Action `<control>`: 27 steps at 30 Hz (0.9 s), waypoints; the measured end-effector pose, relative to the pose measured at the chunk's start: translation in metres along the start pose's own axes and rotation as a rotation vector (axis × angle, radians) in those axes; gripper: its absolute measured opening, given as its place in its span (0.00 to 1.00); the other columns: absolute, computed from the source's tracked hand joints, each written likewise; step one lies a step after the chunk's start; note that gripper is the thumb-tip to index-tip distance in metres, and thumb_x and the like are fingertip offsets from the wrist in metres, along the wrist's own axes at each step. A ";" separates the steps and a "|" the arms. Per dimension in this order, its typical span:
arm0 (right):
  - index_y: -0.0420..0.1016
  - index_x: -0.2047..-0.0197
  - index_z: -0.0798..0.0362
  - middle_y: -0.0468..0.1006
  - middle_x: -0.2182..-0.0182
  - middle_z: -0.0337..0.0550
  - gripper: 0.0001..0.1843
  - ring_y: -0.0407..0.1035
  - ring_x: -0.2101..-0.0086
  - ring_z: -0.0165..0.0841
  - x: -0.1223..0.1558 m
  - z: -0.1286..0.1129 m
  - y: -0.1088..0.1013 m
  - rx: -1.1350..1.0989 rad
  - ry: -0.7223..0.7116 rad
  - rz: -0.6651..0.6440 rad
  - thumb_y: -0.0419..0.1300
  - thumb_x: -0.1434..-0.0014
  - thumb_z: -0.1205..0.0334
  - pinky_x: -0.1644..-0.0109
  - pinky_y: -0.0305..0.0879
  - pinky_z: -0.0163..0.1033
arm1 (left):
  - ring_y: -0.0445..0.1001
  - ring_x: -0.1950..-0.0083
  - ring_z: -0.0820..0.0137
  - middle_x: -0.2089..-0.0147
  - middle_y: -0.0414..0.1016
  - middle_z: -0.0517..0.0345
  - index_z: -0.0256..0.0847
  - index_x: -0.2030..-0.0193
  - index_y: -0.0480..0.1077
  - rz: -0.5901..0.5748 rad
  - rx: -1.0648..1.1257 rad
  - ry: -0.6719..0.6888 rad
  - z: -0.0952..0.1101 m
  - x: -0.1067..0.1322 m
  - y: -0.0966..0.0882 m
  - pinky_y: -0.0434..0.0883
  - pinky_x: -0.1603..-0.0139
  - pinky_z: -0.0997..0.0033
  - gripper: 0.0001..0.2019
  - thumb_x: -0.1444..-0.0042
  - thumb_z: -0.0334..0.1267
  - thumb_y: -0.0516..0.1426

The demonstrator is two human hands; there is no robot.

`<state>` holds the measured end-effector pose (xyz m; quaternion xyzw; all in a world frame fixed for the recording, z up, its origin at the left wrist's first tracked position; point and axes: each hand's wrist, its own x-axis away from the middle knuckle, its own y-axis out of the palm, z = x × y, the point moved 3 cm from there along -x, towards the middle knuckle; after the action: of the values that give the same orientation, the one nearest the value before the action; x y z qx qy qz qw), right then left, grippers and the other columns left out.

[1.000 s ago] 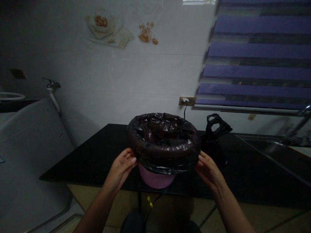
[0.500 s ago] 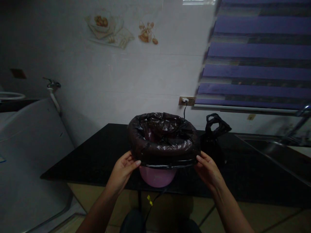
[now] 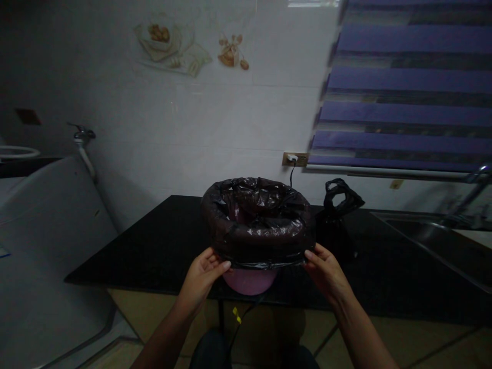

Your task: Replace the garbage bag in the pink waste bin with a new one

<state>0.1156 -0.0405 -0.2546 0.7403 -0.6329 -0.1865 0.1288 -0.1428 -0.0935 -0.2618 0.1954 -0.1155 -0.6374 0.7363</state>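
Well, in the head view I see the left hand (image 3: 202, 281) and the right hand (image 3: 326, 274) on two sides of a pink bin (image 3: 249, 283). A black plastic bag (image 3: 257, 220) lines this bin and is rolled thickly over its rim. The left fingers (image 3: 217, 265) and the right fingers (image 3: 312, 256) lie together against the lower edge of the bag, but the view is dark, so I cannot tell if they clamp it. The bin seems to be at the near edge of a black counter (image 3: 126, 259). Behind it, a second black bag (image 3: 340, 202) sits on the counter, near a steel sink (image 3: 418, 231).
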 end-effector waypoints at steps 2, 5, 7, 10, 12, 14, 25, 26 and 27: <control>0.81 0.67 0.51 0.80 0.67 0.43 0.18 0.71 0.70 0.29 0.000 0.000 0.000 0.003 -0.004 0.006 0.74 0.65 0.58 0.66 0.68 0.32 | 0.74 0.68 0.69 0.67 0.79 0.51 0.35 0.65 0.76 0.011 0.004 -0.007 -0.001 0.001 0.000 0.71 0.69 0.72 0.18 0.67 0.34 0.71; 0.81 0.67 0.51 0.80 0.67 0.44 0.19 0.71 0.70 0.31 0.001 0.001 0.001 0.009 -0.008 -0.001 0.75 0.65 0.57 0.65 0.68 0.34 | 0.73 0.69 0.70 0.68 0.79 0.52 0.35 0.65 0.76 0.007 0.008 -0.008 -0.003 0.002 -0.001 0.71 0.69 0.73 0.18 0.67 0.36 0.71; 0.81 0.65 0.51 0.80 0.66 0.44 0.20 0.72 0.68 0.32 0.001 0.002 0.001 0.006 -0.011 0.001 0.75 0.66 0.57 0.62 0.68 0.35 | 0.74 0.68 0.70 0.68 0.78 0.53 0.35 0.66 0.77 -0.005 -0.017 0.002 -0.006 0.002 -0.003 0.70 0.68 0.74 0.17 0.66 0.37 0.70; 0.81 0.65 0.50 0.79 0.67 0.43 0.21 0.71 0.68 0.30 0.001 0.003 -0.002 -0.011 -0.007 0.034 0.75 0.66 0.58 0.63 0.67 0.33 | 0.73 0.68 0.71 0.70 0.78 0.54 0.36 0.69 0.77 -0.032 -0.116 0.026 -0.012 0.000 -0.009 0.70 0.65 0.74 0.13 0.63 0.37 0.69; 0.81 0.67 0.51 0.79 0.68 0.42 0.20 0.70 0.70 0.28 0.001 0.004 -0.005 -0.027 0.006 0.055 0.75 0.67 0.59 0.64 0.66 0.32 | 0.73 0.68 0.70 0.72 0.77 0.55 0.36 0.70 0.76 -0.042 -0.172 0.035 -0.015 -0.002 -0.013 0.69 0.64 0.73 0.11 0.60 0.38 0.68; 0.81 0.67 0.51 0.79 0.68 0.42 0.21 0.70 0.70 0.28 0.001 0.005 -0.006 -0.043 0.015 0.069 0.76 0.69 0.59 0.65 0.66 0.31 | 0.74 0.67 0.70 0.71 0.77 0.55 0.36 0.69 0.76 -0.051 -0.189 0.032 -0.017 -0.003 -0.015 0.70 0.63 0.72 0.11 0.60 0.38 0.68; 0.78 0.72 0.56 0.73 0.76 0.38 0.17 0.64 0.77 0.21 -0.001 0.016 -0.011 -0.039 0.087 0.021 0.75 0.66 0.58 0.72 0.62 0.27 | 0.65 0.77 0.77 0.76 0.73 0.59 0.36 0.72 0.75 0.061 -0.153 0.156 -0.008 0.002 -0.012 0.63 0.74 0.77 0.12 0.55 0.44 0.65; 0.78 0.73 0.55 0.72 0.76 0.37 0.18 0.64 0.77 0.21 -0.001 0.016 -0.012 -0.040 0.090 0.037 0.75 0.67 0.57 0.72 0.62 0.27 | 0.65 0.77 0.77 0.77 0.73 0.59 0.36 0.72 0.74 0.079 -0.134 0.160 -0.007 0.002 -0.012 0.63 0.75 0.77 0.12 0.56 0.44 0.66; 0.77 0.73 0.55 0.72 0.76 0.37 0.18 0.64 0.77 0.21 0.000 0.016 -0.012 -0.041 0.091 0.052 0.75 0.67 0.57 0.72 0.62 0.28 | 0.65 0.77 0.77 0.77 0.72 0.59 0.36 0.71 0.74 0.095 -0.107 0.163 -0.007 0.002 -0.011 0.62 0.76 0.77 0.13 0.57 0.44 0.66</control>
<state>0.1192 -0.0374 -0.2744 0.7285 -0.6415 -0.1620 0.1773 -0.1496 -0.0953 -0.2736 0.2012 -0.0300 -0.5889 0.7822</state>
